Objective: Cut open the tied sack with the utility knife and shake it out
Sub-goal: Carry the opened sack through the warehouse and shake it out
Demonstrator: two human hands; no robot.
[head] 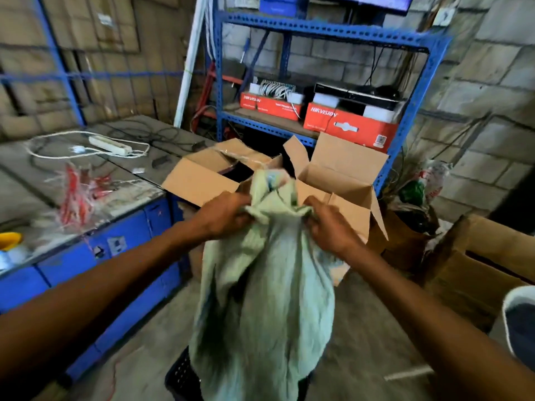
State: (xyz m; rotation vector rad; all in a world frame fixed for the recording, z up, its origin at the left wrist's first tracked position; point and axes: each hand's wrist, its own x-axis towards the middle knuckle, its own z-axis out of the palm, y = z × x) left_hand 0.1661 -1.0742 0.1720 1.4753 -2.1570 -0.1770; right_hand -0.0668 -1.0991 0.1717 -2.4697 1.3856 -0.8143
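Two bare forearms reach forward, and both hands are clenched on the pale green woven sack (260, 285): left hand (223, 218) bunching one side of its neck, right hand (330, 227) the other. The sack hangs limp between them, over a dark perforated plastic crate (181, 374). Just beyond the sack stands an open brown cardboard box (341, 180); beyond that, blue steel shelving (405, 117).

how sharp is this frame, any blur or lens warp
Head view: motion blur smears the sack, both hands and the red strings on the table; the red boxes on the shelf read sharper; wide-angle warp bows the blue shelf frame; lighting is even, with no strong glare.
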